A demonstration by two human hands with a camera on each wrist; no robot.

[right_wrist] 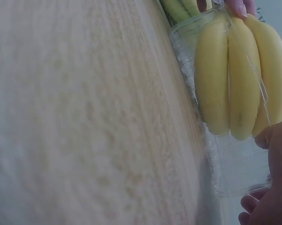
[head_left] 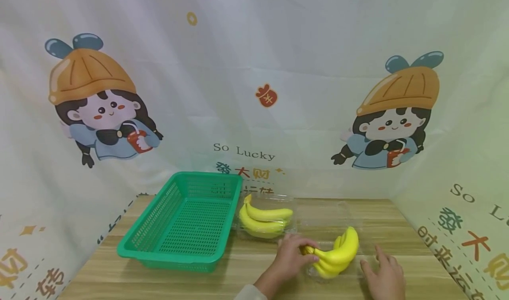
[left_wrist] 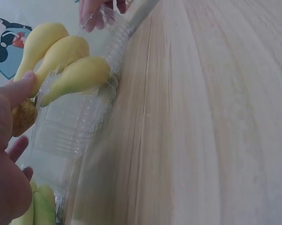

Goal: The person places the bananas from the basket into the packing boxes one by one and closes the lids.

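A bunch of yellow bananas (head_left: 338,253) lies partly in a clear plastic box (right_wrist: 239,164). My left hand (head_left: 292,256) pinches the bunch at its stem end, the thumb on the near side; the left wrist view shows the brown stem tip (left_wrist: 24,117) beside the fingers. To the right of the bunch is my right hand (head_left: 385,275), thumb and forefinger spread apart at the box's end. In the right wrist view its thumb (right_wrist: 263,138) comes close to the banana tips; whether it touches them I cannot tell.
A green perforated basket (head_left: 131,252) stands on the left of the wooden table (head_left: 413,229). Between it and my hands, another banana bunch (head_left: 262,220) sits in a clear box. The box's transparent lid (head_left: 322,211) lies behind the held bunch. A printed cloth (head_left: 302,114) hangs behind.
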